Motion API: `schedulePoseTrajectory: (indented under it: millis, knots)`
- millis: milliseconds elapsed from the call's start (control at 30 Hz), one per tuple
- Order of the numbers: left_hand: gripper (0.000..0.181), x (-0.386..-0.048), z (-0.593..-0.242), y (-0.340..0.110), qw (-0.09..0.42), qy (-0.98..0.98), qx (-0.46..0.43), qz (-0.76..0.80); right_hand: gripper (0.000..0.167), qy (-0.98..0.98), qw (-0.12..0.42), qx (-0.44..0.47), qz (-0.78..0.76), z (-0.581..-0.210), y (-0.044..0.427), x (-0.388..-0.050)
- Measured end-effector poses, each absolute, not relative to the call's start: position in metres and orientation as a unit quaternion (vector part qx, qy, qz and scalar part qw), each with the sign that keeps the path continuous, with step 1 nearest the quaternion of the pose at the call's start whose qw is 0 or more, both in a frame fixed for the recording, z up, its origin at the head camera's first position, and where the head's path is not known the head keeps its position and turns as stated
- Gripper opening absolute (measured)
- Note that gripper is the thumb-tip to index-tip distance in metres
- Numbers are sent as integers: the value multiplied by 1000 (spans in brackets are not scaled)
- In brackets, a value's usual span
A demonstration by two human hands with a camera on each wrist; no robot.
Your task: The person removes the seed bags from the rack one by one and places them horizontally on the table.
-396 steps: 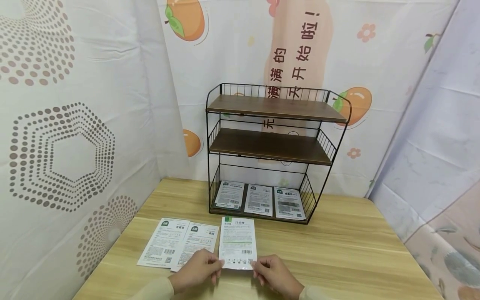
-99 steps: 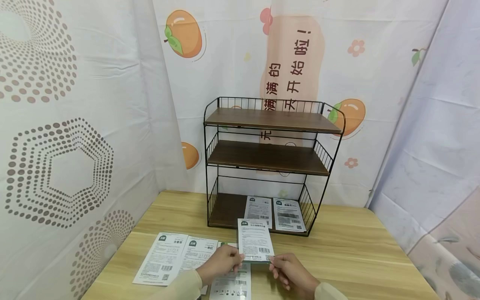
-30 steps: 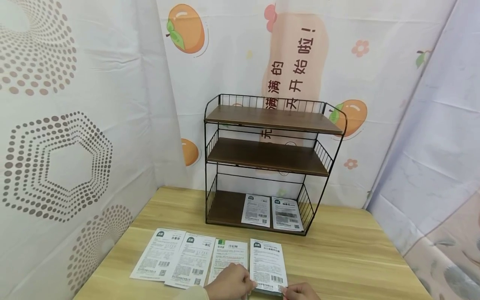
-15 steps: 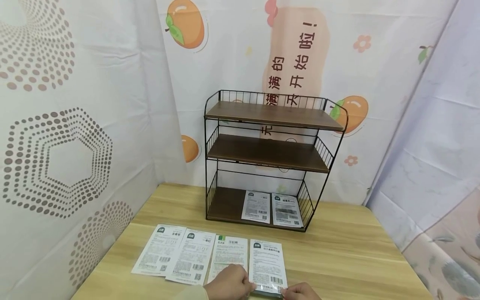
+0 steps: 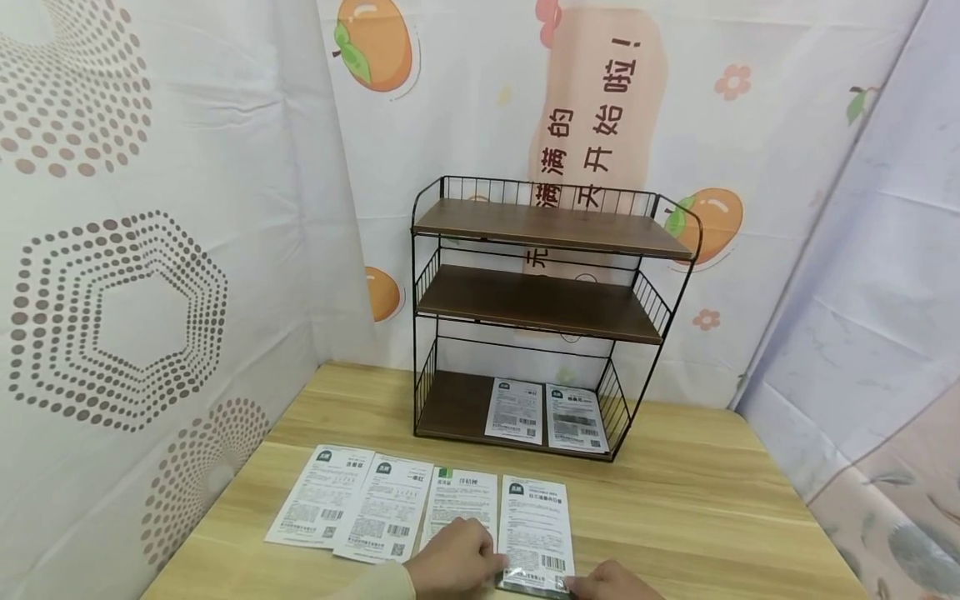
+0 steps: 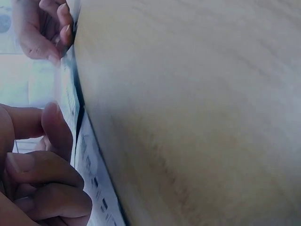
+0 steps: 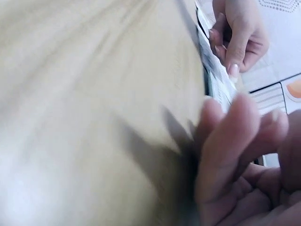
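A white printed packet (image 5: 536, 529) lies at the right end of a row on the wooden table. My left hand (image 5: 456, 557) pinches its lower left corner, and my right hand (image 5: 613, 582) holds its lower right corner between thumb and finger. Directly left of it is a packet with a green mark (image 5: 463, 504), partly under my left hand. Two more packets, one (image 5: 386, 510) overlapping the other (image 5: 318, 500), lie farther left. In the left wrist view my left hand (image 6: 44, 169) has curled fingers at the packet edge; the right wrist view shows my right hand (image 7: 244, 165) close up.
A three-tier black wire rack with brown shelves (image 5: 540, 302) stands behind the row. On its bottom shelf (image 5: 453, 406) lie two packets, one in the middle (image 5: 515, 410) and one at the right (image 5: 576, 418). Patterned curtains (image 5: 480, 100) hang behind and at both sides.
The packet from the bottom shelf's left side has come down beside the row on the table, with both hands at its lower corners. The green-marked packet now lies beside the two left ones.
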State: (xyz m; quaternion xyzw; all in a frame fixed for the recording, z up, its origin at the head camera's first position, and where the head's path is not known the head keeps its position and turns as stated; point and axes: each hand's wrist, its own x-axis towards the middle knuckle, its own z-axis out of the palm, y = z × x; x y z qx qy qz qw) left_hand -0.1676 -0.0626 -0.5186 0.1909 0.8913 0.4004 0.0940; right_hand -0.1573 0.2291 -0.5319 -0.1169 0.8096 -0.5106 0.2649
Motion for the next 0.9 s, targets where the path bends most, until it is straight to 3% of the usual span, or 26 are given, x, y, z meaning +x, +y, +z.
schedulePoseTrajectory:
  millis: [333,900]
  knots:
    - [37,-205,-516,-76,111,862,130,478,43,779,264,-80,-563,-511,237,-179]
    - [38,-277,-515,-86,110,800,19,590,45,715,284,9,-639,-506,214,-254]
